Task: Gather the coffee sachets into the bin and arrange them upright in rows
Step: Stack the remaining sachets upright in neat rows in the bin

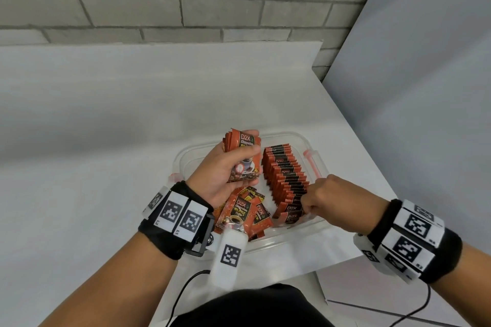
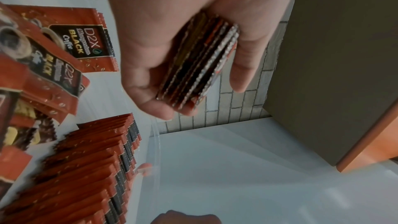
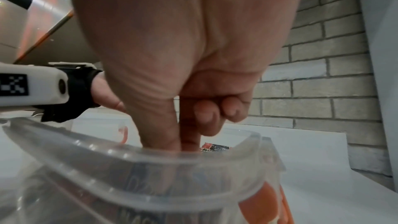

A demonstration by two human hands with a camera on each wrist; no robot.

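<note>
The clear plastic bin point(image 1: 297, 138) sits on the white counter point(image 1: 106, 114), and a long row of coffee sachets point(image 1: 285, 175) stands upright along its right side. A loose heap of sachets point(image 1: 241, 212) lies flat in its near left corner. The left hand point(image 1: 220, 170) hovers above the bin, its fingers point(image 2: 243, 60) and thumb curled round a small stack of sachets point(image 1: 243, 156). The right hand point(image 1: 329, 194) reaches into the near end of the row; its thumb and forefinger point down past the rim, the other fingers point(image 3: 206, 113) tucked in.

The sachets look light, thin and glossy, so a stack probably fans or slips unless squeezed across the flat faces; a single one is best taken by its crimped top edge. The standing row likely topples if left unsupported at its end.

The right fingertips are hidden behind the bin wall, so I cannot tell whether they pinch a sachet or only steady the row
</note>
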